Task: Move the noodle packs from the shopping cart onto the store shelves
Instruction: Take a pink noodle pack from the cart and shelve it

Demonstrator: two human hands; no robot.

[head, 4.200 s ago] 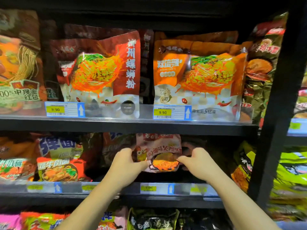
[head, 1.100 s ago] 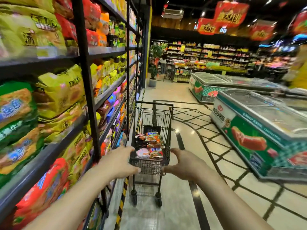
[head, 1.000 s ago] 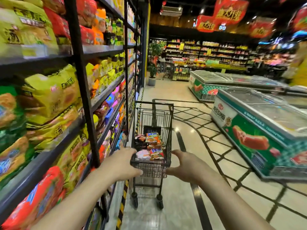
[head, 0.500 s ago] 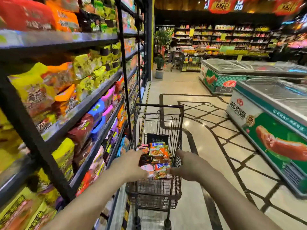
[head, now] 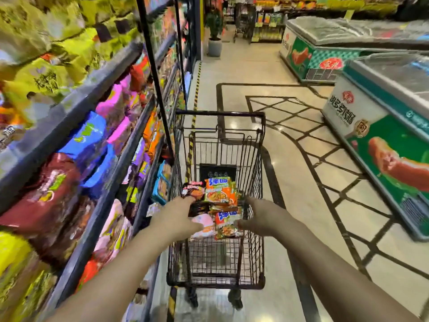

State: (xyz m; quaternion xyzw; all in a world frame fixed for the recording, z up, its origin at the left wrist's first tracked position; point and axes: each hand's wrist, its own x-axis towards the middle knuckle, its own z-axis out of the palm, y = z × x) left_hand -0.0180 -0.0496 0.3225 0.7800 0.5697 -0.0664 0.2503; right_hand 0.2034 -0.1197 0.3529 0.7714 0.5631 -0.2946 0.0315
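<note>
Since half a second ago the view has been tipped down and brought nearer the cart (head: pixel 218 228), and both hands have been carried in over its basket; four seconds back they were at a shelf, setting a pack in place. The packs (head: pixel 220 194) are heaped in the middle of the basket, an orange one on top, a pink one at 6 o'clock of the heap, a dark one at 9 o'clock. The shelves (head: pixel 76 135) run along 9 o'clock of the cart, already crowded with bags.

The left hand (head: pixel 178 217) is held palm down with fingers loosely spread, over the dark and pink packs; whether they are touched cannot be told. The right hand (head: pixel 260 217) is likewise spread at 3 o'clock of the heap, thumb toward the lower orange pack, with nothing gripped. Both forearms are stretched forward and converge on the heap.

Slippage is the likely trouble: the packs are glossy and overlapped, so neighbours could be dragged or one dropped. The cart could also be nudged away on its wheels if the rim is pushed.
</note>
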